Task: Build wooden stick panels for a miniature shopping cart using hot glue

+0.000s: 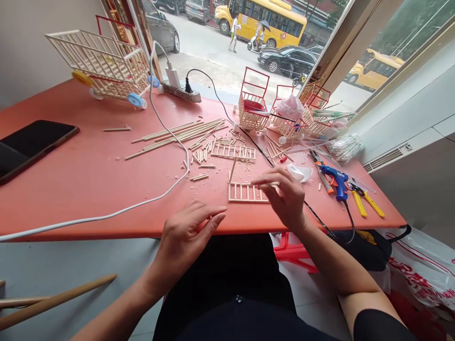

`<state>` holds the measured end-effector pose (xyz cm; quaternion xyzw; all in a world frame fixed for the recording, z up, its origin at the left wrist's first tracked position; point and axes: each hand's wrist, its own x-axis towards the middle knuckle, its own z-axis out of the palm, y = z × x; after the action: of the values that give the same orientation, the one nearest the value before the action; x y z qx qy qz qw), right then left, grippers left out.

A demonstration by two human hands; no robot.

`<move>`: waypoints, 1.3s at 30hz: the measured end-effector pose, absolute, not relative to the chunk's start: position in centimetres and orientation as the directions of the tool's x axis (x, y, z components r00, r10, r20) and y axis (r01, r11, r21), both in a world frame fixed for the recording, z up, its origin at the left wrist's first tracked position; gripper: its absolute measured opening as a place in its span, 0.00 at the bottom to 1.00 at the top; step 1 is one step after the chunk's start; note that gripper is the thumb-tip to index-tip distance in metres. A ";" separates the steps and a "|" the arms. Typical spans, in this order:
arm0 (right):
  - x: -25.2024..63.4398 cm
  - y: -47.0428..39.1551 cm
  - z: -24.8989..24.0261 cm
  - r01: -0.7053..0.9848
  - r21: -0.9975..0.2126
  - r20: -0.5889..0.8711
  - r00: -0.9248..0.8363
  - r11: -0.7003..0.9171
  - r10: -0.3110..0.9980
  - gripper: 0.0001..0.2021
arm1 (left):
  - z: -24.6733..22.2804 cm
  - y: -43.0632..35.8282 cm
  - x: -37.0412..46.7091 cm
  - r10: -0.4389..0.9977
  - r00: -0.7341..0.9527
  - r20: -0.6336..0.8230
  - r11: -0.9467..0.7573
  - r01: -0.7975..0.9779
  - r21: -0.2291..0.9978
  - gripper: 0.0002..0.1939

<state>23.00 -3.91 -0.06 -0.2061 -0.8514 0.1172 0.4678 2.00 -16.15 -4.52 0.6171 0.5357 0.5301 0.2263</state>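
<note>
My left hand (190, 230) is over the table's front edge, its thumb and index finger stretched out nearly side by side, with nothing visible between them. Above the right part of a ladder-like wooden frame (241, 201) is my right hand (282, 192); a short pale stick (272, 183) shows at its fingertips. The frame lies flat near the front edge, and a thin stick (232, 171) stands up at its back left corner. Behind it lies a second ladder-like frame (232, 156) beside many cut sticks (202, 154).
A blue glue gun (336, 177), yellow-handled pliers (366, 201) and orange-handled pliers (322, 175) lie at the right. Small stick carts (252, 111) stand behind. A large cart (103, 64), phone (33, 142) and white cable (142, 202) are at the left.
</note>
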 end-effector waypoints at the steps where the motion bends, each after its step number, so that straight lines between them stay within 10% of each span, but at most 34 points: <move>1: 22.6 -3.7 0.1 0.242 -0.474 0.703 -0.474 0.846 0.530 0.11 | -4.9 -16.2 1.7 0.871 -0.122 0.476 -0.366 0.486 0.794 0.07; 13: 20.3 -2.9 -1.4 0.232 -0.687 0.469 -0.583 0.689 0.663 0.16 | -6.2 -15.6 1.6 0.705 0.046 0.708 -0.512 0.723 0.464 0.09; 39: 19.8 -2.9 -2.1 0.196 -0.609 0.506 -0.650 0.769 0.567 0.14 | -6.3 -15.9 1.7 0.725 0.065 0.686 -0.497 0.738 0.456 0.12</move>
<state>19.80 -2.89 -2.07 -0.2191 -0.8703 0.2602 0.3563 1.74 -15.86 -6.27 0.7296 0.5015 0.4649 -0.0072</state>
